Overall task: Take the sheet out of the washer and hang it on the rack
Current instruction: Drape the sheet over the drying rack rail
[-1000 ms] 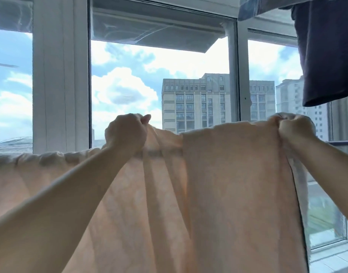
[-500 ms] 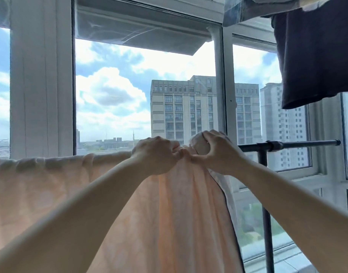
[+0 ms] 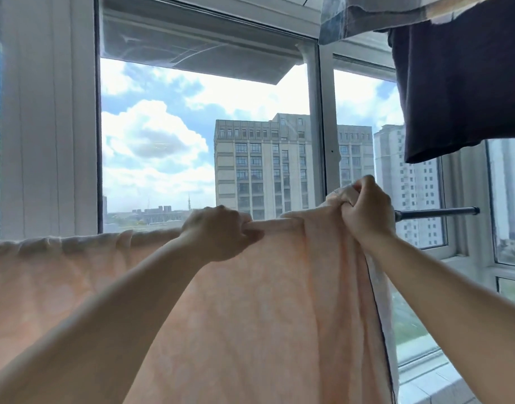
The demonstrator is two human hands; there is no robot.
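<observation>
Sheet [image 3: 250, 316] already draped over rack bar [image 3: 436, 212], hanging from 9 to 3 o'clock. Top fold gripped by left hand [image 3: 218, 234]; bunched edge clenched by right hand [image 3: 367, 212]. Spreading toward bare bar end judged left. Dark shirt [image 3: 460, 83] at 1 o'clock, window [image 3: 203, 141] beyond.

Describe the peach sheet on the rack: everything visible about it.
The sheet is a pale peach, thin, faintly mottled fabric, draped over the dark rack bar and hanging down in soft vertical folds. Its top edge is bunched and wrinkled along the bar towards the left. The left hand grips the top edge near the middle; the right hand grips a gathered corner raised slightly above the bar. Its right edge hangs straight, leaving the bar's end bare.
</observation>
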